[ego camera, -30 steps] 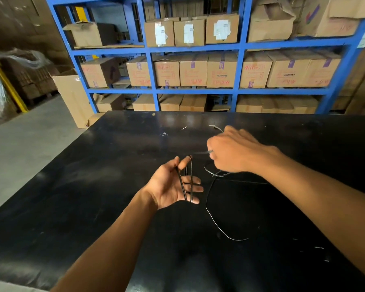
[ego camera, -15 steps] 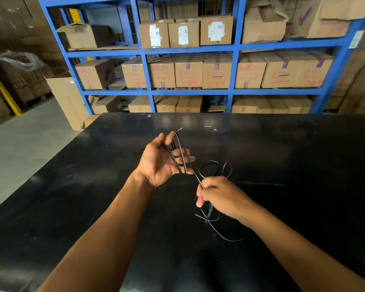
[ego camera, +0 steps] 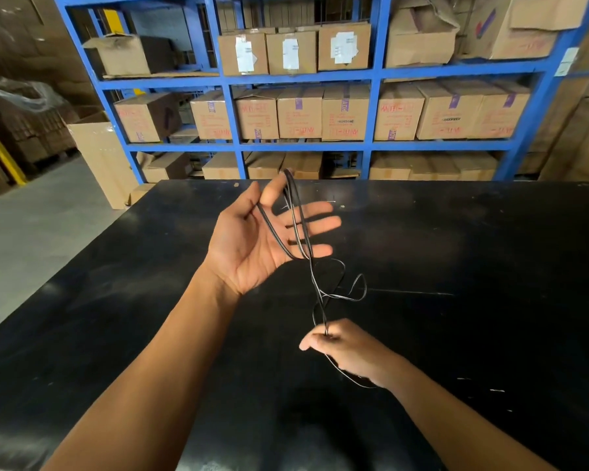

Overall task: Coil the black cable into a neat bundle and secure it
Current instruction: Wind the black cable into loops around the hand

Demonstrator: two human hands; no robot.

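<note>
The thin black cable (ego camera: 315,283) runs in a couple of loops round the straight, spread fingers of my left hand (ego camera: 262,239), which is raised palm-up above the black table (ego camera: 473,253). One end of the cable sits in the gap between the thumb and the first finger. From the fingers the cable drops in a loose tangle down to my right hand (ego camera: 344,348), which pinches it between thumb and fingertips low over the table. A slack tail curves out under the right wrist and lies on the table.
Blue metal shelving (ego camera: 374,107) stacked with cardboard boxes stands just beyond the table's far edge. A tall cardboard box (ego camera: 99,158) stands on the grey floor at the left. Small pale specks lie on the table at the right.
My left hand has risen and spread its fingers, with the loops still round them. My right hand came from the far side of the cable down towards me, pulling the strand taut.
</note>
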